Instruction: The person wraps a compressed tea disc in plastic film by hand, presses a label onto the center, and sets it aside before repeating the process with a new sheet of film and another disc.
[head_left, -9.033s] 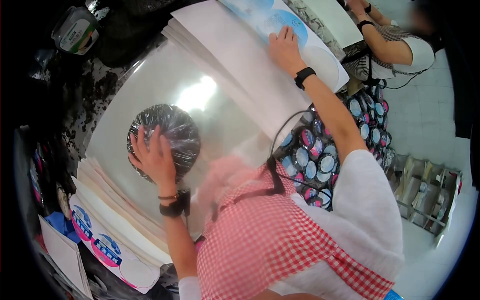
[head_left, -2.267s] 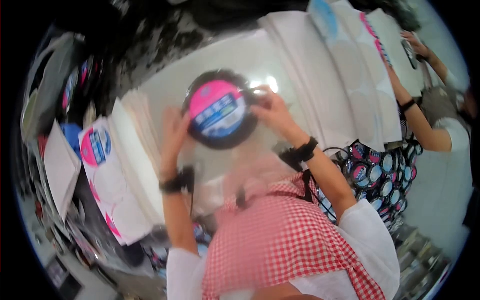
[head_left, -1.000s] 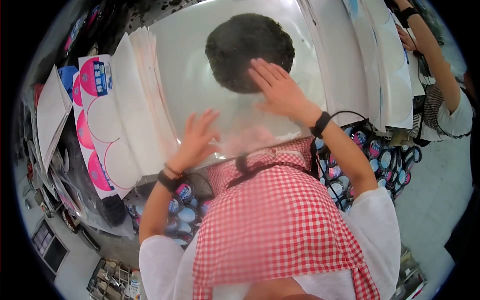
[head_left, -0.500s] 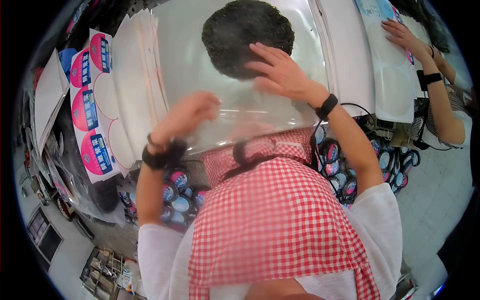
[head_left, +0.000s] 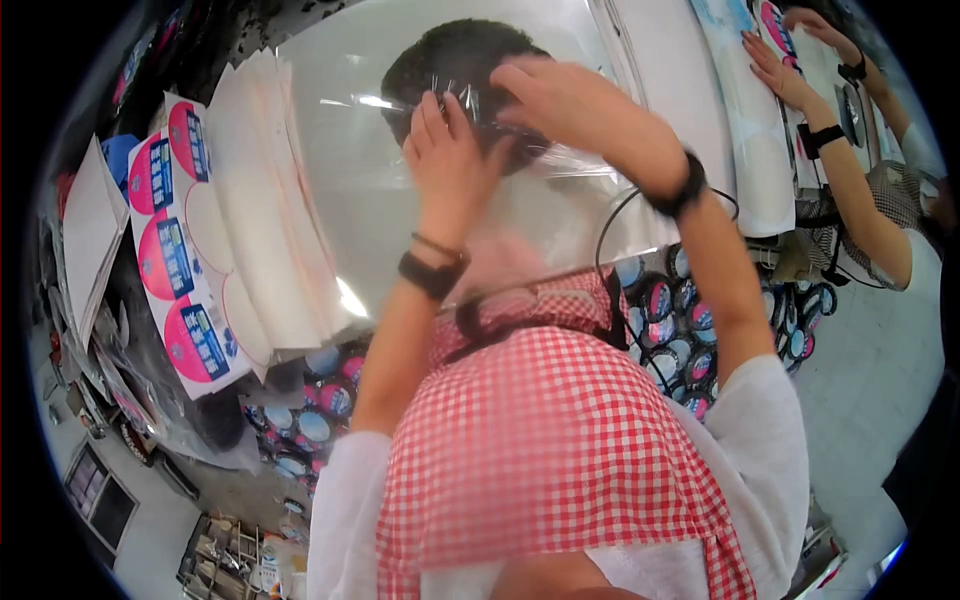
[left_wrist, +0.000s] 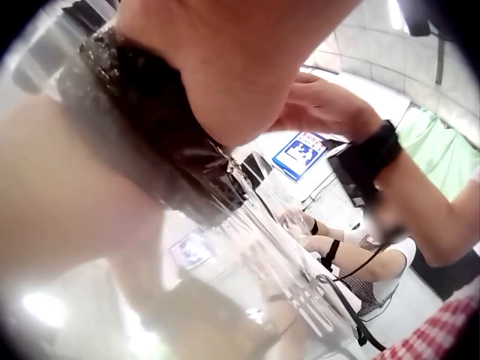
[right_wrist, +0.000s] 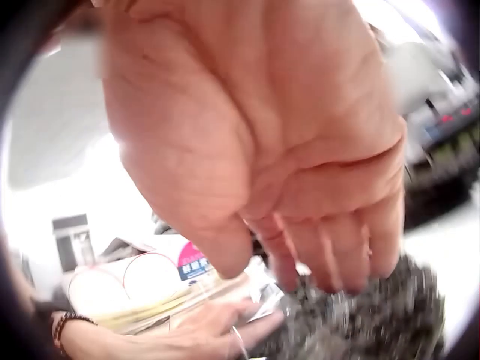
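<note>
A dark round disc (head_left: 455,55) lies on the shiny tabletop, its lower part under wrinkled clear film (head_left: 375,103). My left hand (head_left: 450,170) rests on the film over the disc's lower left, fingers spread and thumb apart. Over its right side is my right hand (head_left: 575,105), with bent fingers. In the right wrist view the right hand's fingers (right_wrist: 345,255) hang down at the disc (right_wrist: 352,322), thumb apart; film (right_wrist: 266,289) shows behind. The left wrist view shows the film-covered disc (left_wrist: 165,120) close up. Whether the right fingertips touch the film is unclear.
White sheets (head_left: 250,200) and pink-and-blue labels (head_left: 165,260) are at the left. More sheets (head_left: 690,110) and blue labels (head_left: 745,100) lie at the right. Wrapped packs (head_left: 660,310) are below the table. Another person's arm (head_left: 845,180) reaches in at the right.
Clear film now crosses the lower part of the disc, which was uncovered half a second ago. My left hand has moved up and right onto it; my right hand has shifted slightly up.
</note>
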